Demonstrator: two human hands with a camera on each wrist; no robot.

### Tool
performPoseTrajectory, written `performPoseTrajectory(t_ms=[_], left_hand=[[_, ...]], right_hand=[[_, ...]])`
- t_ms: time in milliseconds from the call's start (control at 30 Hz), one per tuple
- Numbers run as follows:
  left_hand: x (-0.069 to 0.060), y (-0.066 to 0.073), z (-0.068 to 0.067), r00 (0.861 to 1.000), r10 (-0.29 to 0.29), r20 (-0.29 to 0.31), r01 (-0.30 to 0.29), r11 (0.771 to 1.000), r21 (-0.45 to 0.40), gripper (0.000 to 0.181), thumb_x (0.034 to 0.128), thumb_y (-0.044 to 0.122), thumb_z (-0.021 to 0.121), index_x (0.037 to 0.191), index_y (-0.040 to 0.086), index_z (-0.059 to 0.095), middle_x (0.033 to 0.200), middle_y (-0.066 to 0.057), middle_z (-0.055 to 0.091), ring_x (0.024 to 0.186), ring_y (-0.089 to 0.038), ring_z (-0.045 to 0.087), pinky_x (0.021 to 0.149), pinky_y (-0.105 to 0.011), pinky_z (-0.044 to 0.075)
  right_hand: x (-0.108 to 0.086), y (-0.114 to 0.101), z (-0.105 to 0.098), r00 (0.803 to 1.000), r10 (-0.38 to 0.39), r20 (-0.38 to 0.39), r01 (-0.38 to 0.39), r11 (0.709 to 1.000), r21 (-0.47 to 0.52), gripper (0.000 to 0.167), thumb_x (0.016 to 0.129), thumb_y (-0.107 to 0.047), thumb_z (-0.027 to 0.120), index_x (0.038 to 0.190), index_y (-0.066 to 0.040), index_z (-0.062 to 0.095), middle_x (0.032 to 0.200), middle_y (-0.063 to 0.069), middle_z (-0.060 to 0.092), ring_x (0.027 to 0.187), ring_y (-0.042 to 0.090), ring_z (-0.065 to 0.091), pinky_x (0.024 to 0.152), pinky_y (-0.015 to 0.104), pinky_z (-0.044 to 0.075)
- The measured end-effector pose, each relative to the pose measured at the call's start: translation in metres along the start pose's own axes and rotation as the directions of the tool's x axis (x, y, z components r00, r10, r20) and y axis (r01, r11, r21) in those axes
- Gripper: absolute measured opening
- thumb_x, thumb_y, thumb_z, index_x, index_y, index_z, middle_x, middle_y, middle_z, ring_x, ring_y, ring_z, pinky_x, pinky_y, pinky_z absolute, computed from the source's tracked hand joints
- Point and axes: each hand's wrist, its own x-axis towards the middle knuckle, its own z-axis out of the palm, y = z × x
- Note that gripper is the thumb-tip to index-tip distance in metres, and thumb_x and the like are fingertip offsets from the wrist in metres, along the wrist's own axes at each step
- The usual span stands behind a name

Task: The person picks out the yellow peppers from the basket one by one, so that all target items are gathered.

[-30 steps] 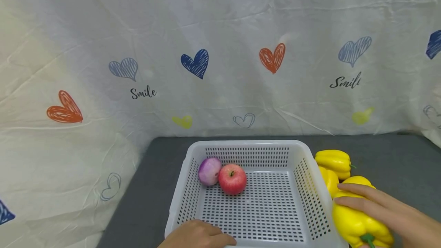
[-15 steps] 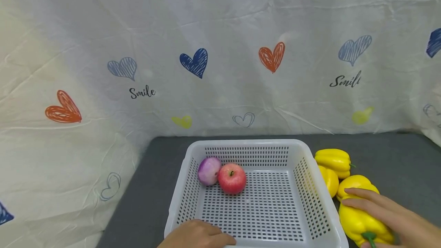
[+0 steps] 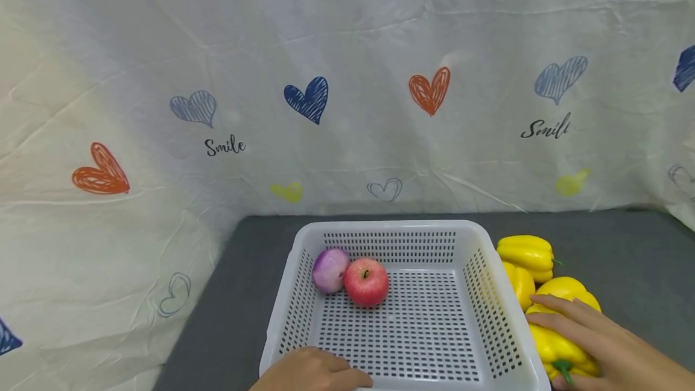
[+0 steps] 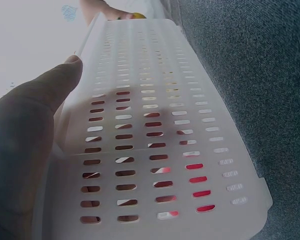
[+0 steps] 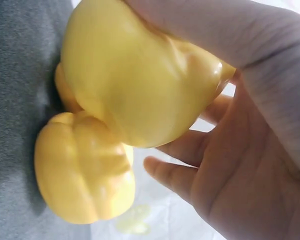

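A white perforated plastic basket (image 3: pixel 388 226) stands before me, with a red apple (image 3: pixel 366 283) and a purple-and-white onion-like vegetable (image 3: pixel 330 271) inside. My left hand (image 3: pixel 311 371) grips its near rim; in the left wrist view the thumb (image 4: pixel 50 87) lies outside and finger shapes show through the slots. To the right of the basket, my right hand (image 3: pixel 605 343) holds a yellow bell pepper (image 3: pixel 559 352) with a green stem, fingers over its top and thumb near the stem. In the right wrist view this pepper (image 5: pixel 135 80) fills the grasp.
Several other yellow bell peppers lie beyond the held one: one at the back (image 3: pixel 525 253), one against the basket wall (image 3: pixel 520 285), one beside the fingers (image 3: pixel 567 289). A dark grey tabletop (image 3: pixel 206 330) lies beneath. Behind hangs a white cloth (image 3: pixel 358 143) printed with hearts.
My right hand and the held pepper shift slightly right, then back left toward the basket. The left hand, basket and its contents stay in place.
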Motion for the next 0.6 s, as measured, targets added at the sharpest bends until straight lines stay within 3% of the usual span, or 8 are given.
performPoseTrajectory(t_ms=[133, 333, 500, 600], left_hand=[[0.0, 0.0, 0.001, 1.0, -0.005, -0.002, 0.005, 1.0, -0.007, 0.022, 0.0986, 0.039, 0.06, 0.112, 0.024, 0.067, 0.097, 0.017, 0.068, 0.08, 0.008, 0.06, 0.077, -0.009, 0.046], [0.0, 0.0, 0.0, 1.0, -0.007, 0.009, 0.007, 1.0, 0.01, 0.021, 0.0977, 0.038, 0.062, 0.112, 0.024, 0.067, 0.097, 0.018, 0.067, 0.08, 0.008, 0.059, 0.077, -0.009, 0.046], [0.0, 0.0, 0.0, 1.0, -0.013, 0.016, 0.012, 1.0, 0.016, 0.021, 0.0974, 0.038, 0.062, 0.112, 0.025, 0.067, 0.097, 0.018, 0.067, 0.08, 0.007, 0.06, 0.077, -0.009, 0.046], [0.001, 0.001, -0.001, 1.0, -0.014, 0.017, 0.014, 1.0, 0.012, 0.021, 0.0978, 0.038, 0.062, 0.112, 0.024, 0.067, 0.097, 0.018, 0.067, 0.081, 0.007, 0.06, 0.077, -0.01, 0.047]], right_hand=[[0.0, 0.0, 0.006, 0.999, 0.041, 0.02, -0.041, 0.999, 0.002, 0.079, 0.07, -0.043, 0.09, 0.14, -0.035, 0.055, 0.148, -0.013, 0.042, 0.125, -0.008, 0.035, 0.073, 0.025, 0.05], [0.006, -0.015, 0.006, 0.995, 0.098, 0.012, -0.098, 0.995, -0.002, 0.095, 0.06, -0.024, 0.092, 0.144, -0.039, 0.051, 0.148, -0.016, 0.045, 0.12, -0.002, 0.043, 0.075, 0.027, 0.05], [0.012, -0.025, 0.005, 0.997, 0.075, -0.004, -0.074, 0.996, 0.046, 0.093, 0.067, -0.033, 0.091, 0.149, -0.033, 0.047, 0.151, -0.013, 0.043, 0.124, -0.002, 0.04, 0.079, 0.025, 0.048], [0.014, -0.03, 0.007, 0.999, 0.052, -0.013, -0.051, 0.995, 0.089, 0.094, 0.069, -0.038, 0.091, 0.151, -0.028, 0.046, 0.154, -0.009, 0.04, 0.131, 0.001, 0.035, 0.103, 0.022, 0.032]])
